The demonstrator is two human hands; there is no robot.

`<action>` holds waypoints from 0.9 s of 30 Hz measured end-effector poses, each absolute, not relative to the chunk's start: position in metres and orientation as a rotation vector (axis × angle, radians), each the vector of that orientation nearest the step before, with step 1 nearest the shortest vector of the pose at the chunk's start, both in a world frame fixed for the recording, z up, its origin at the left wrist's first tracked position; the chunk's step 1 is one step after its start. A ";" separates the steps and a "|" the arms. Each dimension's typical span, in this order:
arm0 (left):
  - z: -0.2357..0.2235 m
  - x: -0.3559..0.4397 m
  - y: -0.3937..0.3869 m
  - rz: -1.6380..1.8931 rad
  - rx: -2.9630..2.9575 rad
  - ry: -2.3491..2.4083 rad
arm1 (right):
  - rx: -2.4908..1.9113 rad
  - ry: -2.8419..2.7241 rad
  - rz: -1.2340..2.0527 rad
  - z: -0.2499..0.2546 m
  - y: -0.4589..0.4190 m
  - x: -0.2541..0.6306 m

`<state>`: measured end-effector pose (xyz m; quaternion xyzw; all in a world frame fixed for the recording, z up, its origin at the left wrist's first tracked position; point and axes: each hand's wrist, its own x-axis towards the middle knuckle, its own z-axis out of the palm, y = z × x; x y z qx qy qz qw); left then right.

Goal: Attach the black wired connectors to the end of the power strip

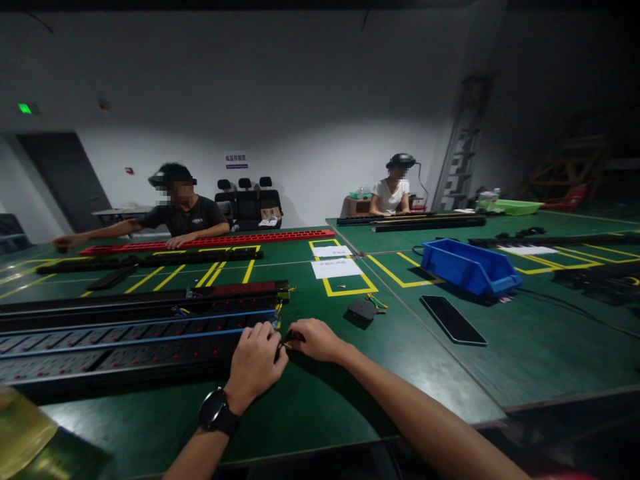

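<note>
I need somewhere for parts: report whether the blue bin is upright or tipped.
Upright: the bin sits on the table, its open top facing up.

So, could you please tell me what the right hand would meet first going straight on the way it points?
The right hand would probably meet the left hand first, though depth there is hard to judge.

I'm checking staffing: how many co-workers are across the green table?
2: a dark-topped person, left in view, behind the red rail; a white-topped person, farther right, behind dark bars. Dim areas might hide others.
</note>
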<state>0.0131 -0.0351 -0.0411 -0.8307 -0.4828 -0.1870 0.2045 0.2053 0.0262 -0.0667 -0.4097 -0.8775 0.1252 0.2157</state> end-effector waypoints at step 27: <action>-0.040 0.014 -0.037 -0.474 -2.323 -1.386 | -1.113 -2.424 0.370 -0.066 0.024 0.206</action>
